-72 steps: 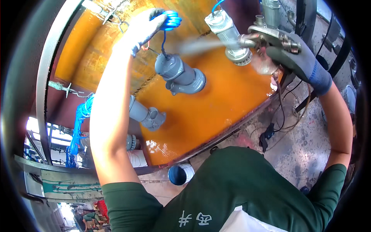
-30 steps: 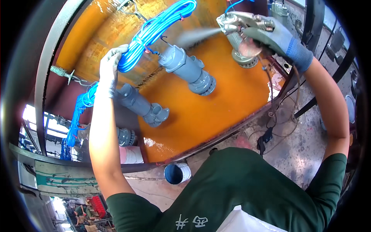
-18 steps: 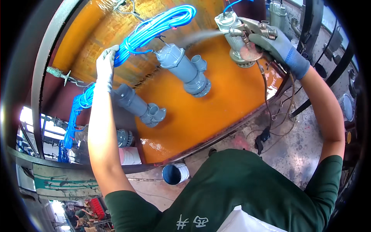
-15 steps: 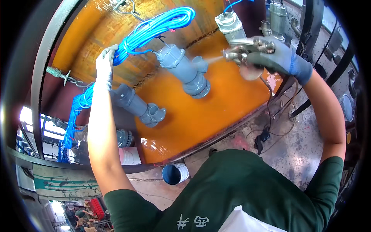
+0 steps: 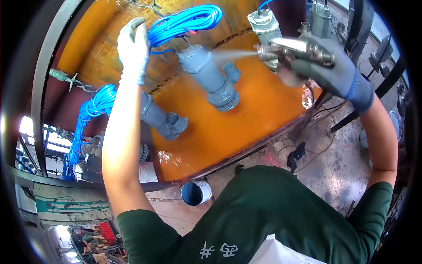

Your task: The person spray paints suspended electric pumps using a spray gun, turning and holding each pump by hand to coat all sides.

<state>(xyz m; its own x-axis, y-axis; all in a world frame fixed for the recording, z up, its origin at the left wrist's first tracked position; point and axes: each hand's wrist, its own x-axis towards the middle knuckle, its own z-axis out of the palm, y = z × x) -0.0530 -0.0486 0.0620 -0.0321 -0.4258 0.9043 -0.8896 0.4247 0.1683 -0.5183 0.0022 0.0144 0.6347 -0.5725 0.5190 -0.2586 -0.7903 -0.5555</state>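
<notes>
My right hand (image 5: 329, 70), in a grey-blue glove, grips a metal spray gun (image 5: 303, 49). A pale mist streams left from its nozzle onto the upper body of a grey submersible pump (image 5: 206, 75). The pump hangs tilted, its round side outlet facing right. Above it lies a looped bundle of bright blue cable (image 5: 187, 24). My left hand (image 5: 134, 46), in a white glove, is closed at the left end of this cable bundle; its palm side is partly hidden.
Another grey pump (image 5: 162, 119) hangs at the left, near more blue cable (image 5: 92, 110). A lighter pump (image 5: 265, 26) hangs behind the gun. An orange-coated booth floor (image 5: 259, 119) lies below. A dark bucket (image 5: 193, 193) stands on the floor; hoses trail at right.
The spray gun has shifted right and the mist now meets the pump higher up, near its top. My left hand has risen slightly, and the cable bundle and pump have turned a little.
</notes>
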